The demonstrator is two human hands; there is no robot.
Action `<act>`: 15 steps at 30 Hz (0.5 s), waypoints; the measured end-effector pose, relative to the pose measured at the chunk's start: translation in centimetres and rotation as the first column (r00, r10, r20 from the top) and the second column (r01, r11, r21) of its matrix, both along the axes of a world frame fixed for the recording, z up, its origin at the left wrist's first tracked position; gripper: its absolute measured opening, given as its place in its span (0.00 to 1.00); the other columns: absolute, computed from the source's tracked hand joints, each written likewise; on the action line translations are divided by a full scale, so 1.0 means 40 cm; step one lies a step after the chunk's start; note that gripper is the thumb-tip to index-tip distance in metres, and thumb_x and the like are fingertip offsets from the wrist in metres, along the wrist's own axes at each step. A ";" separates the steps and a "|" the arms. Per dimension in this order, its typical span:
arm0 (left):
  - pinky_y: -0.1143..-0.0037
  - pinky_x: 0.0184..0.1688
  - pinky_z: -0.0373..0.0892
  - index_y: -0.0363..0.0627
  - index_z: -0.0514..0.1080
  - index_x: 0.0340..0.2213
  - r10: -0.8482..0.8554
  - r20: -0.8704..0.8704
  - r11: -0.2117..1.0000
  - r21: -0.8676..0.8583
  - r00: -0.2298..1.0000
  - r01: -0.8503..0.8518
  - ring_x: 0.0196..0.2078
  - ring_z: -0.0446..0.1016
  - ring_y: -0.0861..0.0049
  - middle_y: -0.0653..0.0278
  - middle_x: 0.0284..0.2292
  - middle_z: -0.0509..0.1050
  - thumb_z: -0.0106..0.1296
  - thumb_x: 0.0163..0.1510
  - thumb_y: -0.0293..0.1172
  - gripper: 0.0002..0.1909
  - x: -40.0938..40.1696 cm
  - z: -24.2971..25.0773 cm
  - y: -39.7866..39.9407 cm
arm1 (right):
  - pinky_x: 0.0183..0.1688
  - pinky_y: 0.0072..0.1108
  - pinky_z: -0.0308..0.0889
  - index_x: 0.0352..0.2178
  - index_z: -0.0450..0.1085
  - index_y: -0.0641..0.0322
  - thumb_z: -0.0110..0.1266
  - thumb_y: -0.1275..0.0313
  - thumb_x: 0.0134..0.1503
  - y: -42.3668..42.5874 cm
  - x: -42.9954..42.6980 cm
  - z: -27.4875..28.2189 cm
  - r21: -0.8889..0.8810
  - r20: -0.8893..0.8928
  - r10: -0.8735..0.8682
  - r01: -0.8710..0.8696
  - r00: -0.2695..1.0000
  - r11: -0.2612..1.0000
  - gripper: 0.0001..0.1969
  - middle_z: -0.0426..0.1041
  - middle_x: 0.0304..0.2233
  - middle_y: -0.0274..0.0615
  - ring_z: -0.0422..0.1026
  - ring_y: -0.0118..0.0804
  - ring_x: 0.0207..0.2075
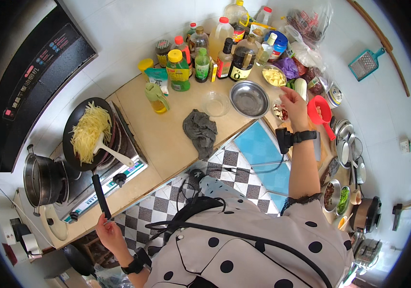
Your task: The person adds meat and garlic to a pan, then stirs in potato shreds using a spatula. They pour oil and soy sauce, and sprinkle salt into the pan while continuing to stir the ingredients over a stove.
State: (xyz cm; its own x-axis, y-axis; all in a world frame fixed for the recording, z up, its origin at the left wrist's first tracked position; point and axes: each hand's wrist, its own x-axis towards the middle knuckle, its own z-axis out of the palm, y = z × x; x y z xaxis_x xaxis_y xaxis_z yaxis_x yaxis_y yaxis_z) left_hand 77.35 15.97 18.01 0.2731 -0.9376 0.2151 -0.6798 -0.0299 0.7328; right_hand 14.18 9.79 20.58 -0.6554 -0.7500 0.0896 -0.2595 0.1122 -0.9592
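Note:
My left hand (111, 234) is at the end of the black handle (101, 197) of a frying pan (72, 133); whether its fingers grip the handle is unclear. Pale yellow shreds, like shredded potato (90, 135), are heaped in the pan on the gas stove (119, 151). A white spatula (113, 151) rests among them. My right hand (294, 104) hovers over the worktop with fingertips drawn together, near a bowl of pale yellow slices (274, 76). Partly behind it is a small bowl with garlic and dried chillies (281, 113). Anything between those fingertips is too small to see.
An empty metal bowl (249, 99), a clear glass bowl (215, 103) and a dark cloth (201, 132) lie on the counter. Several sauce bottles (243, 57) line the wall. A red ladle (319, 109) lies right of my right hand. A pot (43, 180) stands on the other burner.

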 end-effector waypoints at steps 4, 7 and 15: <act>0.86 0.28 0.62 0.43 0.64 0.51 0.085 -0.117 0.995 0.055 0.990 -0.079 0.23 0.63 0.87 0.66 0.34 0.64 0.58 0.38 0.14 0.35 -0.055 0.011 0.054 | 0.26 0.13 0.64 0.44 0.68 0.65 0.60 0.67 0.50 -0.062 -0.115 0.011 -0.033 0.023 -0.107 0.107 0.994 0.994 0.21 0.67 0.24 0.30 0.65 0.20 0.23; 0.86 0.25 0.61 0.42 0.64 0.51 0.142 -0.030 0.987 0.084 0.989 -0.139 0.21 0.62 0.88 0.66 0.34 0.65 0.57 0.38 0.13 0.35 -0.107 0.022 0.085 | 0.32 0.16 0.67 0.51 0.60 0.66 0.64 0.63 0.46 -0.163 -0.186 0.005 -0.065 0.082 -0.150 0.155 0.985 0.986 0.33 0.68 0.32 0.34 0.67 0.25 0.32; 0.84 0.18 0.62 0.38 0.71 0.42 0.151 0.116 0.980 0.110 0.982 -0.163 0.22 0.67 0.82 0.59 0.38 0.69 0.46 0.48 0.16 0.17 -0.370 0.000 0.032 | 0.39 0.23 0.66 0.46 0.62 0.76 0.67 0.61 0.36 -0.520 -0.568 -0.278 0.088 -0.011 -0.262 0.262 0.965 0.961 0.39 0.72 0.37 0.46 0.73 0.37 0.35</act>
State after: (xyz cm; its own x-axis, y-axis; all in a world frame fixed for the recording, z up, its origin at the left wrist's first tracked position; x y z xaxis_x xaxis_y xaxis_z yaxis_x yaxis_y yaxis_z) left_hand 62.53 17.25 17.99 0.4004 -0.9055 0.1407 -0.7336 -0.2248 0.6413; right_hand -8.56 -11.01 9.45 -0.8300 -0.5569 0.0307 -0.2093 0.2599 -0.9427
